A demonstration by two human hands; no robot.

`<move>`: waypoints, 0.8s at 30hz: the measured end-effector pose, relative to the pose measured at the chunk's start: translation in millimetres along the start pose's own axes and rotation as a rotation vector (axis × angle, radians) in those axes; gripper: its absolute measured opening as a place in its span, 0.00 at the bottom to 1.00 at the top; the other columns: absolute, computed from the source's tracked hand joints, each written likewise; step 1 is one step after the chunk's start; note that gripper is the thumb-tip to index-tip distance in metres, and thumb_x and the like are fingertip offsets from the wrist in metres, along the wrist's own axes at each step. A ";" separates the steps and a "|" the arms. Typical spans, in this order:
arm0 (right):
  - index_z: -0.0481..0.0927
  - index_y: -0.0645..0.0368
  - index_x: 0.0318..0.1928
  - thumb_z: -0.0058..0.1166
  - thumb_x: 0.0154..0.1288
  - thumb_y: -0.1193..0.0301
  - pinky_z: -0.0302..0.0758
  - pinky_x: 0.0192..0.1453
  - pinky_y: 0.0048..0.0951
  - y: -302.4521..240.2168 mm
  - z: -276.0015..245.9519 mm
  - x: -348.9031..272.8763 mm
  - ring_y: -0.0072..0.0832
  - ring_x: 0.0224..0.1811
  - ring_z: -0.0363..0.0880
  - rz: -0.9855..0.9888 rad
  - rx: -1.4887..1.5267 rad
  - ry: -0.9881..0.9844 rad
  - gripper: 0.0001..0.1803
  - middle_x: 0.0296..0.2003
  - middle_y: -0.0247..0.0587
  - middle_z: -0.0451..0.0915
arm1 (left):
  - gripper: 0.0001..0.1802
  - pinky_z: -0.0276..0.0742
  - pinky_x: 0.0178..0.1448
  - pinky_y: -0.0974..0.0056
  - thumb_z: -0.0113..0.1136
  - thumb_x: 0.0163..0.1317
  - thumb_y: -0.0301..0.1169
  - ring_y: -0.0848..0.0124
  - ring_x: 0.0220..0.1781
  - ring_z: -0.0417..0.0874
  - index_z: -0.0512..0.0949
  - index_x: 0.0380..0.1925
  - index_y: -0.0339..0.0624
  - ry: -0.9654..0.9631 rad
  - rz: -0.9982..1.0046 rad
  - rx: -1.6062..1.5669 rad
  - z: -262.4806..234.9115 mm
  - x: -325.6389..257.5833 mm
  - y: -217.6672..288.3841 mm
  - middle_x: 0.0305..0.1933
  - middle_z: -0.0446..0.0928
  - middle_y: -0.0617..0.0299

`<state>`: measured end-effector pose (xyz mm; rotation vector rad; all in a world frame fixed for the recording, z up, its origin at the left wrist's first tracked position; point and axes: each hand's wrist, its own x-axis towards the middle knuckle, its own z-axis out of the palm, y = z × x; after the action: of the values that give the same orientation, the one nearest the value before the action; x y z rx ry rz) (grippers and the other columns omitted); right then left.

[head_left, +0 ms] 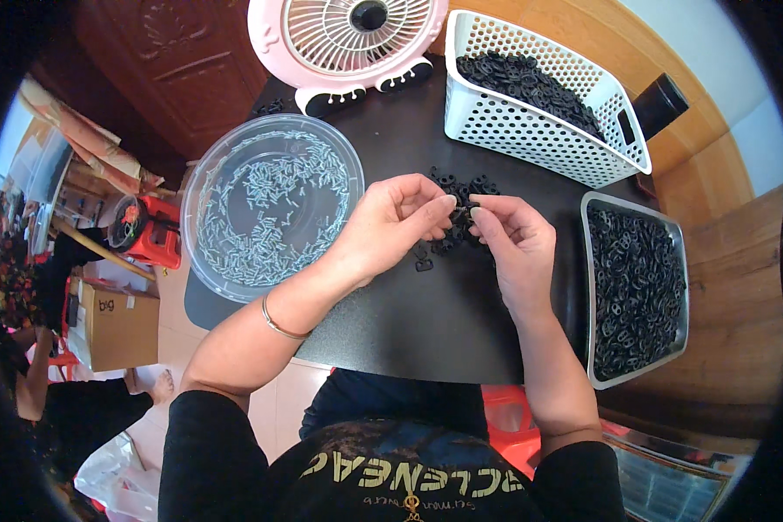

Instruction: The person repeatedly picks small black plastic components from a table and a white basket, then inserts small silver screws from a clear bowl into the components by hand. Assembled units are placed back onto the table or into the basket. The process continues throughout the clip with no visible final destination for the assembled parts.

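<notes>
Near the middle of the dark table, my left hand (396,217) and my right hand (518,239) are brought close together, thumbs and forefingers pinched tip to tip. Between the fingertips is something very small, dark with a pale glint; what each hand holds is too small to make out. Just behind and beneath the fingers lies a loose pile of small black plastic pieces (478,185). One black piece (423,264) rests apart, in front of the pile. To the left of my left hand stands a round clear tub (198,143) with many silvery screws (274,178) inside.
At the back right is a white perforated basket (531,143) of black parts. A grey tray (590,287) full of black looped pieces sits at the right. A pink fan (274,52) stands at the back. Another person's foot (161,385) and a cardboard box (126,326) are at left.
</notes>
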<state>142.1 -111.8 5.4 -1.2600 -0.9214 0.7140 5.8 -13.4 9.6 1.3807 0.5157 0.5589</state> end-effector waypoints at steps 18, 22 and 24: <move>0.78 0.66 0.36 0.54 0.57 0.79 0.73 0.34 0.16 0.5 2.5 -1.6 0.16 0.29 0.75 0.004 -0.018 -0.024 0.06 0.29 0.36 0.79 | 0.05 0.71 0.34 0.77 0.58 0.55 0.25 0.81 0.28 0.76 0.75 0.29 0.34 -0.004 0.051 -0.006 2.2 -2.0 -1.3 0.27 0.76 0.65; 0.78 0.65 0.36 0.54 0.57 0.79 0.73 0.34 0.16 0.9 2.1 -1.2 0.15 0.29 0.75 -0.001 -0.011 -0.036 0.06 0.29 0.36 0.79 | 0.05 0.71 0.33 0.77 0.58 0.55 0.25 0.82 0.28 0.75 0.75 0.29 0.33 0.020 0.071 0.116 1.2 -3.6 -2.3 0.26 0.76 0.65; 0.78 0.65 0.36 0.54 0.57 0.78 0.72 0.34 0.15 -0.4 1.5 -1.4 0.15 0.28 0.75 0.020 -0.024 -0.042 0.06 0.29 0.35 0.79 | 0.06 0.71 0.33 0.78 0.58 0.55 0.25 0.82 0.28 0.75 0.76 0.29 0.33 0.046 0.137 0.261 1.5 -4.0 -2.4 0.26 0.76 0.65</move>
<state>140.1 -112.3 5.6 -1.2810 -0.9554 0.7493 3.8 -17.3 7.5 1.6636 0.5473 0.6528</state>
